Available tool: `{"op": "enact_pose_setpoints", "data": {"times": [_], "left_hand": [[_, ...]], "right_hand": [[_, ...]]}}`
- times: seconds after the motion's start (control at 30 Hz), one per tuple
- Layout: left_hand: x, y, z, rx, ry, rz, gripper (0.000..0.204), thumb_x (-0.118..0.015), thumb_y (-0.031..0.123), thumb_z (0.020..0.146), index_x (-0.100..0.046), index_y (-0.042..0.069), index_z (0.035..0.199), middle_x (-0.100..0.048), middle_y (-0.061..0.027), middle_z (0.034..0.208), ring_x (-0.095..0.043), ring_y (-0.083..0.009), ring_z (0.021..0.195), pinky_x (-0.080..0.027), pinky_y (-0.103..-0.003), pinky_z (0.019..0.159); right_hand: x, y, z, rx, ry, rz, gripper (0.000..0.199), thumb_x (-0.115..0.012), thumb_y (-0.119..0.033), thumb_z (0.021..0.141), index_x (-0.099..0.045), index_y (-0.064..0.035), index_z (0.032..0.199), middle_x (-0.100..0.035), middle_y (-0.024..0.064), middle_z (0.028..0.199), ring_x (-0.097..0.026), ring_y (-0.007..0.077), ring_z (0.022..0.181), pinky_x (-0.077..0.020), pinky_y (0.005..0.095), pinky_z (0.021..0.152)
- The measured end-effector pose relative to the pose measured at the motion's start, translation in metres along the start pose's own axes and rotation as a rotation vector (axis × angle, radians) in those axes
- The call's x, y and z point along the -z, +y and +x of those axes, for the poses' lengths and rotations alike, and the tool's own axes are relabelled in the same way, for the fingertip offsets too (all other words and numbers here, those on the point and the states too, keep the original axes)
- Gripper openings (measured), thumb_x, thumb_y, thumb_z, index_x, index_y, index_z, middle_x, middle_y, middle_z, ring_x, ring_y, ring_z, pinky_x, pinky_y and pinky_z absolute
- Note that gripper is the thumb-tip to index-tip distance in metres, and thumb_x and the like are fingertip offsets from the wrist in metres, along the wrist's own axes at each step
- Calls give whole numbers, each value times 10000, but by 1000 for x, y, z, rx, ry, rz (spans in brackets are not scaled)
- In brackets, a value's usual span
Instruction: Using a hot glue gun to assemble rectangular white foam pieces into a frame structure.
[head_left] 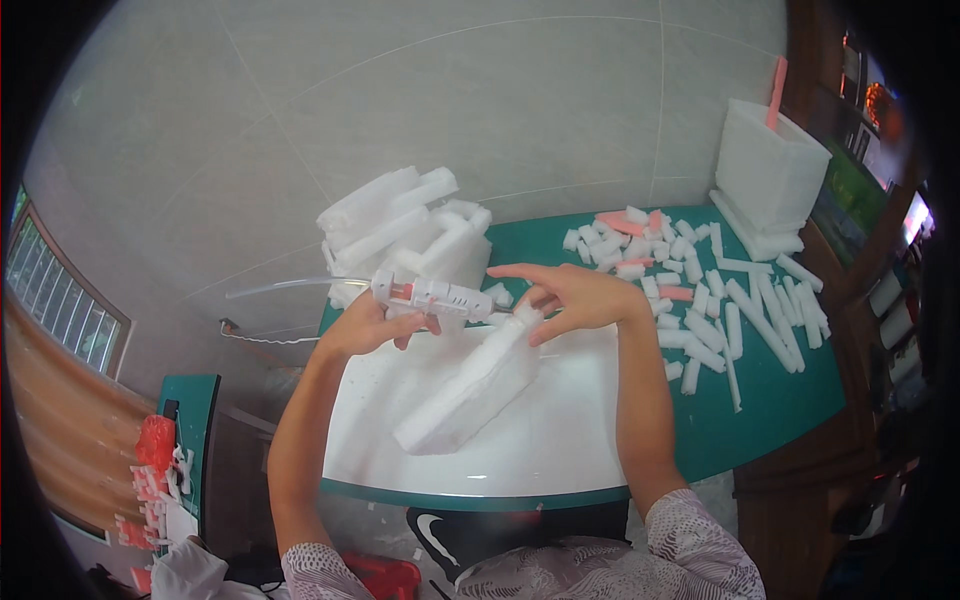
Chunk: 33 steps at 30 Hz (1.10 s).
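Note:
In my left hand is a white hot glue gun, with a long clear glue stick trailing out of its back end. Its nozzle points right, at the upper end of a white foam slab. The slab slants over the white board, its lower end toward me. My right hand grips the slab's upper end between thumb and fingers, index finger stretched out above the nozzle. Whether the nozzle touches the foam I cannot tell.
White foam pieces are piled behind my left hand. Small white and pink foam bits and longer strips lie on the green table at right. A foam box stands at the far right corner. A cord runs at left.

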<state>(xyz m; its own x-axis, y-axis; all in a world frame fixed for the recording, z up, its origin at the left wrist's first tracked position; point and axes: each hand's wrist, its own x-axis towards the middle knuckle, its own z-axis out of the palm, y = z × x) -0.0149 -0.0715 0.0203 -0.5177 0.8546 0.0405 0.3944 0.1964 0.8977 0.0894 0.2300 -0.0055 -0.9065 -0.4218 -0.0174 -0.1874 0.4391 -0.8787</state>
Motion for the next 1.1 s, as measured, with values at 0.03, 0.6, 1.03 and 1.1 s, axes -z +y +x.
{"op": "enact_pose_setpoints", "data": {"times": [0.03,0.6,1.03,1.1], "left_hand": [[0,-1,-2,-4,14,-1,303,-677,248,850,-652,24,1053,-703,-69,850,-518,-96,558,-456,-257,527],[-3,-8,3,47,6,47,271,-677,274,869,-631,27,972,-639,-61,786,-529,-107,586,-420,-252,520],[-7,0,2,103,65,105,227,-645,224,865,-641,26,976,-686,-71,843,-522,-108,588,-429,-262,553],[-6,0,0,102,67,107,234,-645,224,866,-643,25,989,-688,-69,847,-522,-107,588,-430,-260,556]], "right_hand": [[-1,-1,2,1,1,-16,971,-812,-199,678,-295,-191,1500,-669,148,1128,-630,249,1050,-435,376,1020],[-6,-1,7,6,-22,-19,980,-825,-212,682,-292,-209,1505,-674,154,1139,-657,264,1034,-462,360,1001],[-6,6,7,57,-1,-13,969,-829,-200,665,-333,-234,1497,-647,144,1015,-642,265,960,-484,317,879],[-5,5,8,54,-4,0,965,-828,-200,665,-338,-234,1495,-647,143,1011,-641,265,963,-484,317,879]]}}
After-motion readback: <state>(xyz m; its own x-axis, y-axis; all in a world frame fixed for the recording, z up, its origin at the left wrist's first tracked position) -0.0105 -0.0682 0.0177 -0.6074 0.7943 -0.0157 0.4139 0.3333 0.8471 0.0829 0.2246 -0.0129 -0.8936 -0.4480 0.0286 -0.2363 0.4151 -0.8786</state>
